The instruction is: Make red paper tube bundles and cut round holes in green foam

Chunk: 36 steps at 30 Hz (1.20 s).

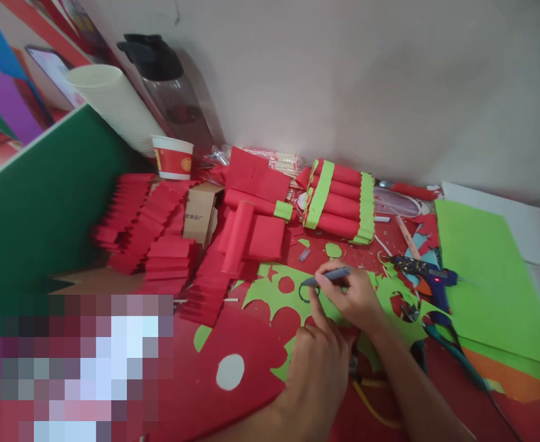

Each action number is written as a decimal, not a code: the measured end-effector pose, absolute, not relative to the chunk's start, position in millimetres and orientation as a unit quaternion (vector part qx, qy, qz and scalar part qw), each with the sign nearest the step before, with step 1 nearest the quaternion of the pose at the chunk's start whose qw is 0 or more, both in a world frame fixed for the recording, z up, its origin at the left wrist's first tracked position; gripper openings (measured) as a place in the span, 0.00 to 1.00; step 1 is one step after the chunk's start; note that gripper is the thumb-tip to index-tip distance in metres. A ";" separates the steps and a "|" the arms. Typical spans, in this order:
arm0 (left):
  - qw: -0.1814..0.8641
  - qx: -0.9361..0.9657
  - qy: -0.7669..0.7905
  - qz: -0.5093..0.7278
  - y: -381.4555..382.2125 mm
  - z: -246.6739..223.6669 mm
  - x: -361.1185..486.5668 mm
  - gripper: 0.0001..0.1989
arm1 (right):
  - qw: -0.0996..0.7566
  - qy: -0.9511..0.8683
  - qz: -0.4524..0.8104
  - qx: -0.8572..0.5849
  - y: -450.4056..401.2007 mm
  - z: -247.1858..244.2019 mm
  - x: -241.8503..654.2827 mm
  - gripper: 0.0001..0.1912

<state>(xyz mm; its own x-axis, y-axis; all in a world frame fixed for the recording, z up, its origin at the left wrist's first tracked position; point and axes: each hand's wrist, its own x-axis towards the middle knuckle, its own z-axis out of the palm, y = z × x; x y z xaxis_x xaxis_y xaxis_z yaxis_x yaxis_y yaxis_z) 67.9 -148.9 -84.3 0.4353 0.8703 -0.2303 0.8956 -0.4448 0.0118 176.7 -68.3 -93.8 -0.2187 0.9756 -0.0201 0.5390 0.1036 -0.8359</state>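
Observation:
My right hand grips a grey-blue marker, its tip at a dark circle outline on a green paper sheet. That sheet has scalloped cut-outs along its edge and a round hole. My left hand presses its outstretched index finger on the sheet beside the outline; its other fingers are curled under and partly hidden. Just beyond the hands lies a loose green paper disc. Right of them rest a blue glue gun with a red light and dark-handled scissors.
Red paper rolls with green bands stand near the wall. Pleated red paper, a paper cup and a water bottle are on the left, by a green board. Green sheets lie right. A white disc is nearer.

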 end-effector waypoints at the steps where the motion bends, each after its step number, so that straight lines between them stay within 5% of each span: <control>1: 0.067 0.845 0.521 -0.098 -148.4 -83.9 67.6 0.19 | 0.284 -0.688 0.375 -0.552 -68.1 -93.8 176.0 0.08; 36: 0.065 0.849 0.516 -0.097 -148.8 -88.5 66.4 0.17 | 0.344 -0.676 0.318 -0.568 -68.5 -93.2 178.5 0.09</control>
